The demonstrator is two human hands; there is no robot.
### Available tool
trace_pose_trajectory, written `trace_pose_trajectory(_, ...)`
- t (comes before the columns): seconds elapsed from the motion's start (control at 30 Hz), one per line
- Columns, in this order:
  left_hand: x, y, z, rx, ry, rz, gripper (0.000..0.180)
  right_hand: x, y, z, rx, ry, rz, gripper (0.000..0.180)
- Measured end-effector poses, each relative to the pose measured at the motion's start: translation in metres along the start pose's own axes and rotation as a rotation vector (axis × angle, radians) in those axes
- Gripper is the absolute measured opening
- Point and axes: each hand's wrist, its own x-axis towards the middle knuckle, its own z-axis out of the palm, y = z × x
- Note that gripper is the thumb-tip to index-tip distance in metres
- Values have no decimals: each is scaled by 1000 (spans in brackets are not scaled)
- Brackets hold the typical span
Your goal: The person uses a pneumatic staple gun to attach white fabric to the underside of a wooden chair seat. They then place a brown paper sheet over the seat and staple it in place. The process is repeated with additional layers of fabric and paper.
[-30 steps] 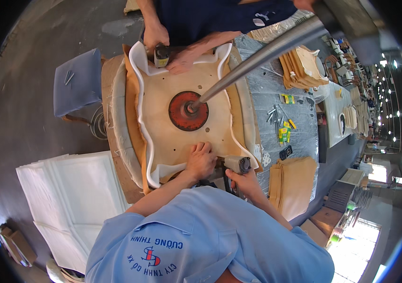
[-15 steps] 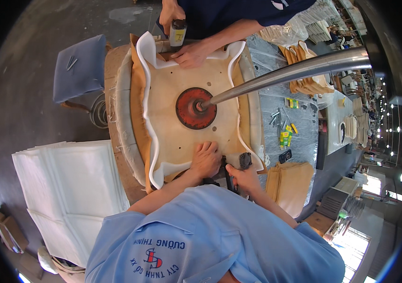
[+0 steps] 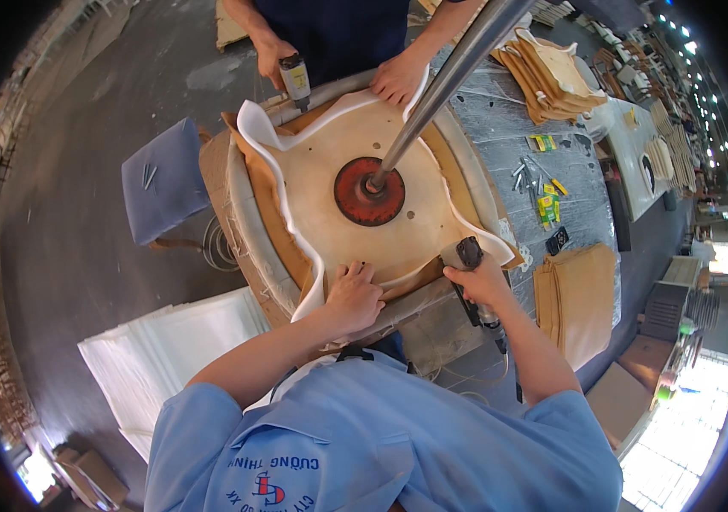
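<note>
A pale wooden seat panel (image 3: 321,192) lies underside up on a rounded padded support, with white padding (image 3: 296,226) and tan covering (image 3: 266,192) rising round its edges. A red round clamp plate (image 3: 355,209) on a slanting metal rod (image 3: 432,107) bears on its middle. My left hand (image 3: 355,299) is closed at the near edge, fingertips on the wood; what lies under the palm is hidden. In my right hand (image 3: 479,282) is a staple gun (image 3: 462,254), its nose by the near right corner.
Across the panel, a co-worker in dark clothing holds another staple gun (image 3: 296,81) and presses the far edge with the other hand (image 3: 400,78). A blue padded stool (image 3: 163,192) and white sheets (image 3: 172,341) stand left. Staple strips (image 3: 530,175) and folded tan fabric (image 3: 577,294) lie right.
My right hand has carried the staple gun rightward and up to the panel's corner. My left hand has curled at the near edge. The co-worker's hands have moved apart. The whole view has turned.
</note>
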Motion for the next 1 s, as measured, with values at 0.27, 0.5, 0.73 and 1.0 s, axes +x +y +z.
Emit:
trace_pose_trajectory(0.27,3,-8,16,-169,224,97,21,-12,-5,10,-50,97,-12,45)
trace_pose_trajectory(0.5,7,-19,31,-303,383,45,21,-51,-7,43,162,-16,-15,30)
trace_pose_trajectory(0.73,6,-19,33,-340,416,-11,18,-62,-20,98,252,-120,-54,21)
trace_pose_trajectory(1.0,10,-16,37,-293,433,-28,17,-54,-37,108,132,-77,57,26)
